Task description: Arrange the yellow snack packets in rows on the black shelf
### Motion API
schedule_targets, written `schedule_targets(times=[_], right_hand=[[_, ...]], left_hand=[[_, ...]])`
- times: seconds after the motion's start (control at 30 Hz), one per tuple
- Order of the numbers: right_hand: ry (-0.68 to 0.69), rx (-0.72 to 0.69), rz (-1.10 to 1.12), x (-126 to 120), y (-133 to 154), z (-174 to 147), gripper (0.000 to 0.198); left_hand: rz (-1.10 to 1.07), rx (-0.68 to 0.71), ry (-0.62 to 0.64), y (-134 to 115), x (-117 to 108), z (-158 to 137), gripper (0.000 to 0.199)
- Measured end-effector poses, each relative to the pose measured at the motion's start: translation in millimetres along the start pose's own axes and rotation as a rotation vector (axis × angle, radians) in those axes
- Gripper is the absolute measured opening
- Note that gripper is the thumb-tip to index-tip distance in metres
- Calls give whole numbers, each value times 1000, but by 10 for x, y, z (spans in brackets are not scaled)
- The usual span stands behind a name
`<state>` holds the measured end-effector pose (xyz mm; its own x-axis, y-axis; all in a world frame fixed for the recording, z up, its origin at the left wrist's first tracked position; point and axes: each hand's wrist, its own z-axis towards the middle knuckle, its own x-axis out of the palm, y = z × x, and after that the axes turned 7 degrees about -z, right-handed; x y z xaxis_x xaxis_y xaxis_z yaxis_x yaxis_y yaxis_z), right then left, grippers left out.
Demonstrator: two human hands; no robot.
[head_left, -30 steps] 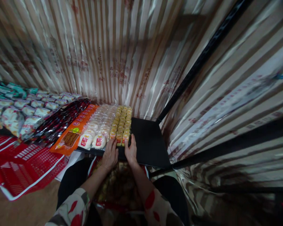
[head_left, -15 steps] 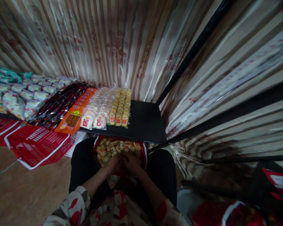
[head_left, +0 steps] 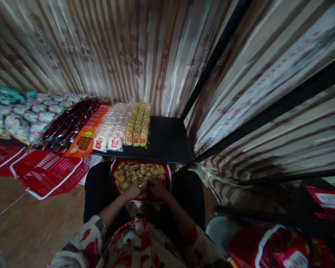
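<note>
Between my knees sits a red basket with a white handle, filled with small yellow wrapped snacks. My left hand reaches over its near side with the fingers curled among the snacks. Close beside it, almost touching, my right hand has its fingers bent inward and down. Both hands look closed, but dim light and the hands themselves hide what is in the fingers. On the black shelf just beyond stand neat rows of yellow packaged snacks.
Left of those rows lie white round packs, an orange packet, dark shiny packets and white bags. Empty-looking red baskets are below at left. A black frame bar crosses at right; red packages lie low right.
The view has shifted slightly, so the shelf's right end appears further left. My hands stay together in the basket, their fingers slightly moved, and more snacks show beyond them.
</note>
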<state>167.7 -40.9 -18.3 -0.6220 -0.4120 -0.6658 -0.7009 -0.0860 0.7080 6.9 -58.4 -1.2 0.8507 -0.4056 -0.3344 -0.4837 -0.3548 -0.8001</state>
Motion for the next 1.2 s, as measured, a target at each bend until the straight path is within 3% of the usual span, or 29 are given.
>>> schedule_targets(times=[0.13,0.27,0.43,0.57,0.77,0.9,1.03,1.2], right_hand=[[-23,-127,167,-140,96,41,40],[-66,-105,318,-260,202,98,39],[-36,-135,542,-485,377,109,35],[-24,-130,583,-652,454,70,37],[-122,-39,635,-834,406,110,39],[-214,9,693,-1033,353,266,44],[-376,27,622,-1265,287,527,39],[-527,48,466,-1481,189,1053,27]], left_hand=[[-144,7,-8,-136,-214,49,44],[-271,85,-5,-304,-357,74,53],[-428,188,-50,-689,-437,-33,50],[-468,218,-151,-914,-409,-21,45],[-387,240,-233,-1056,-304,330,40],[-285,216,-305,-1317,-251,514,33],[-152,222,-440,-1633,-210,637,29],[-129,241,-519,-1949,-176,927,27]])
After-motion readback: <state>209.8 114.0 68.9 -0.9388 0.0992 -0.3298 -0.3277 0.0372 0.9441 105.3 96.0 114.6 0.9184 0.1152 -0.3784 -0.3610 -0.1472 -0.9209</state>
